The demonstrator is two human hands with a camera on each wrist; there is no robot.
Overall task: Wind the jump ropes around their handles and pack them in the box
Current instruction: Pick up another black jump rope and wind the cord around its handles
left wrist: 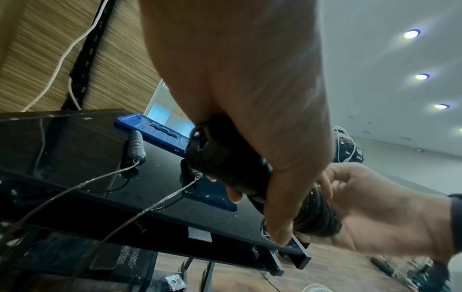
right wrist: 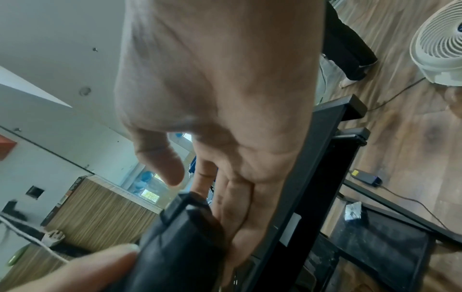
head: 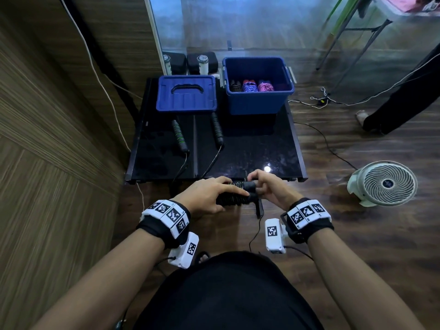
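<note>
the left hand is curled round a pair of black handles with rope coiled tight around them, the black bundle, held in the air just off the near edge of the worktop. the right hand pinches the bundle's right end, thumb and fingers bent on the handle cap; whether a loose rope tail sits under those fingers cannot be told. the blue box stands open at the far right corner with several wound ropes already in its bottom, and its lid lies flat at the far left. a second rope, the green-banded handles, rests unwound near the lid, its cord trailing over the near edge.

the main risk, as i judge it, is the coil springing loose: if the right hand lets go before the end is tucked, the stiff cord could unwind on the way to the box. the carry also passes over the trailing cord, which a wrist strap could snag, dragging those handles off the worktop.
</note>
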